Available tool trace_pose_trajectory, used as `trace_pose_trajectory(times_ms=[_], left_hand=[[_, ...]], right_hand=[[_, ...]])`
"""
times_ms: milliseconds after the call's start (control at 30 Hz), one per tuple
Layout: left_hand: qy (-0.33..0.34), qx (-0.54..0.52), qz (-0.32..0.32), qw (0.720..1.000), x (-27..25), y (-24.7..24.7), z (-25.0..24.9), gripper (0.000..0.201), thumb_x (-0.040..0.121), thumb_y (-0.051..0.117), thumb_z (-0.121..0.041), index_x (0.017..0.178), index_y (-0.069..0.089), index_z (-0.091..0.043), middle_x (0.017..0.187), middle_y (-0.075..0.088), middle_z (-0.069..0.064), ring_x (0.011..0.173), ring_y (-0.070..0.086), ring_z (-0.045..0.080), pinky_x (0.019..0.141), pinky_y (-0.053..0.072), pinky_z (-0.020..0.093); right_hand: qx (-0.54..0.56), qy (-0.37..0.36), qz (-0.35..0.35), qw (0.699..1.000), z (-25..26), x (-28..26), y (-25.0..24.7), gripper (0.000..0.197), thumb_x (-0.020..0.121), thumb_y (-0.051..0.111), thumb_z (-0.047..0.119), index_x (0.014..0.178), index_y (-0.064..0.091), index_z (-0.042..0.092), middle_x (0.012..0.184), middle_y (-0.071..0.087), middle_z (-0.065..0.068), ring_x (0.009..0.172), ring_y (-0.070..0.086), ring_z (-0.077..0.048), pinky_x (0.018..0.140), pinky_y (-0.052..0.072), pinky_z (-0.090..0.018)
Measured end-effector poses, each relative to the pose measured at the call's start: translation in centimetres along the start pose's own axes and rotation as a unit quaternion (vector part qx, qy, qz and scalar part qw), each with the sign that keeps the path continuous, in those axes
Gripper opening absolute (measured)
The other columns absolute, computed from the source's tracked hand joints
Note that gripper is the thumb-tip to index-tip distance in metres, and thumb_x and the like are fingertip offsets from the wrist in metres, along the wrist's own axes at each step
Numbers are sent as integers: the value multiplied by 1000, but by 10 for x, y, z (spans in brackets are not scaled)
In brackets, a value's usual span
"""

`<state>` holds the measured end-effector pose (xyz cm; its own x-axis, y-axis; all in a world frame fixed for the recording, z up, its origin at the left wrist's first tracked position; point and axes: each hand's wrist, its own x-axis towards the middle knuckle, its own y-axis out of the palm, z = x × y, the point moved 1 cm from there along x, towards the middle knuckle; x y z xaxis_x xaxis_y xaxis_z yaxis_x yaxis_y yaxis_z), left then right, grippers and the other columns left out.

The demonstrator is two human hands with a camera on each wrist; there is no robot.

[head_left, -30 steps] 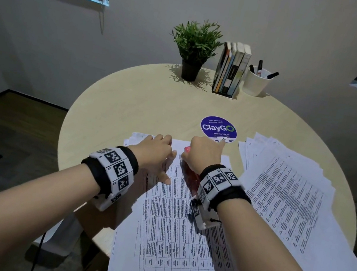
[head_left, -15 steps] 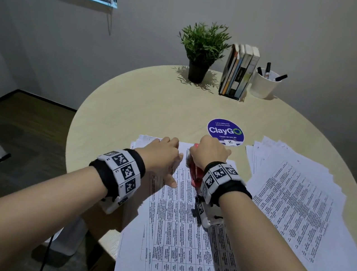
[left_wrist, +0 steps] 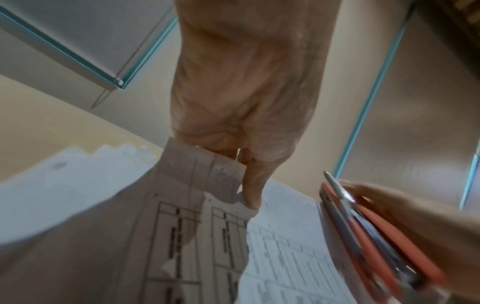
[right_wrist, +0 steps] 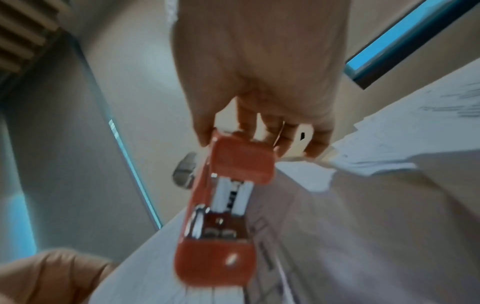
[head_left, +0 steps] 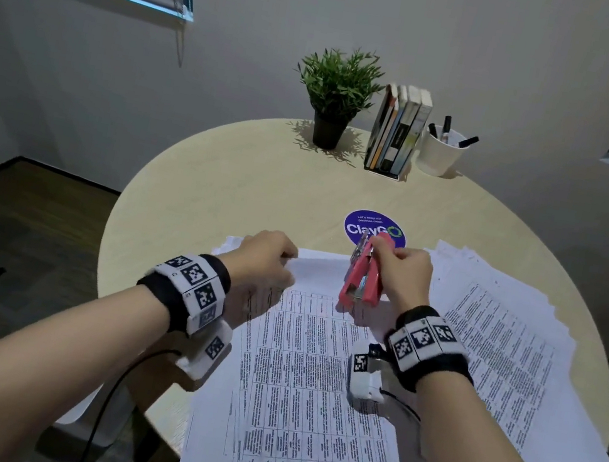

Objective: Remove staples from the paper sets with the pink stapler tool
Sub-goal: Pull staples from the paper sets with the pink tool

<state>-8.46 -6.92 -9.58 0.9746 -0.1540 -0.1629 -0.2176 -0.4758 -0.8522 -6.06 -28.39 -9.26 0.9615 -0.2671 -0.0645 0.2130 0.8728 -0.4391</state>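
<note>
My right hand point(head_left: 403, 274) grips the pink stapler tool point(head_left: 363, 278) and holds it tilted above the top of the printed paper set point(head_left: 308, 386) in front of me. The right wrist view shows the pink stapler tool point(right_wrist: 228, 197) from its rear end, fingers curled round its far part. My left hand point(head_left: 267, 261) pinches the paper set's top left corner point(left_wrist: 207, 176) and lifts it off the pile. The stapler point(left_wrist: 369, 232) appears blurred at the right of the left wrist view. No staple is visible.
A fanned pile of loose sheets point(head_left: 510, 348) lies on the right of the round wooden table point(head_left: 219, 195). A blue ClayGo sticker point(head_left: 361, 224) is just beyond the stapler. A potted plant point(head_left: 337, 94), books point(head_left: 398, 129) and a pen cup point(head_left: 441, 151) stand at the far edge.
My right hand has lifted the stapler off the paper and moved it right, tilting it up. My left hand now pinches the top left corner instead of resting beside the right hand.
</note>
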Motion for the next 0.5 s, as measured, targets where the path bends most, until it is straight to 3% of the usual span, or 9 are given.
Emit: trace_pose_trajectory(times_ms=[67, 133, 200, 233, 267, 367, 433, 500], left_hand=[[9, -49, -5, 999, 4, -13, -1, 34, 73, 64, -10, 54, 37, -17, 53, 32, -3, 53, 30, 17, 52, 21, 27], [6, -54, -21, 998, 7, -31, 0, 33, 74, 63, -6, 52, 40, -15, 52, 34, -1, 51, 31, 16, 50, 21, 25], [5, -43, -37, 998, 8, -51, 2, 26, 75, 61, -3, 55, 48, -13, 55, 41, 1, 54, 37, 18, 48, 25, 23], [16, -42, -40, 998, 7, -60, 2, 20, 78, 60, -3, 61, 56, -12, 59, 48, 1, 56, 42, 17, 47, 29, 21], [25, -53, -37, 998, 6, -68, 2, 15, 82, 60, -3, 69, 62, -12, 64, 54, -1, 58, 47, 14, 46, 34, 18], [65, -103, -26, 992, 4, -84, 0, 13, 88, 61, -6, 79, 65, -14, 67, 56, -7, 58, 47, 6, 45, 33, 8], [84, -117, -21, 989, 3, -88, -6, 5, 87, 65, -9, 83, 67, -11, 68, 56, -3, 59, 46, 9, 47, 33, 10], [99, -88, -23, 991, 4, -85, -10, 4, 85, 67, -8, 83, 68, -10, 70, 59, -1, 63, 48, 11, 54, 37, 16]], right_hand=[[79, -26, 29, 996, 5, -1, -11, 37, 83, 70, 35, 65, 70, 3, 63, 66, -6, 58, 62, -22, 63, 56, -36], [131, -44, 47, 989, 6, 0, -22, 28, 87, 72, 27, 90, 68, -1, 87, 65, -3, 70, 63, -13, 63, 54, -24], [142, -54, 87, 985, 6, 0, -31, 27, 88, 70, 21, 100, 68, -4, 104, 63, -10, 82, 63, -11, 73, 55, -21], [130, -61, 122, 982, 6, 0, -34, 24, 89, 70, 19, 94, 71, -5, 104, 64, -18, 82, 64, -14, 79, 55, -25], [109, -65, 157, 979, 3, -1, -34, 23, 89, 69, 18, 87, 73, -4, 95, 65, -23, 77, 64, -14, 77, 53, -26], [50, -56, 216, 974, -3, -8, -25, 31, 90, 68, 23, 82, 74, -7, 78, 68, -19, 65, 63, -16, 67, 49, -26], [62, -60, 210, 974, -2, -11, -16, 37, 91, 67, 23, 83, 71, -12, 77, 67, -19, 64, 61, -16, 66, 49, -25], [70, -77, 205, 973, 3, -16, -7, 37, 91, 67, 26, 78, 73, -8, 75, 67, -17, 69, 59, -18, 72, 47, -28]])
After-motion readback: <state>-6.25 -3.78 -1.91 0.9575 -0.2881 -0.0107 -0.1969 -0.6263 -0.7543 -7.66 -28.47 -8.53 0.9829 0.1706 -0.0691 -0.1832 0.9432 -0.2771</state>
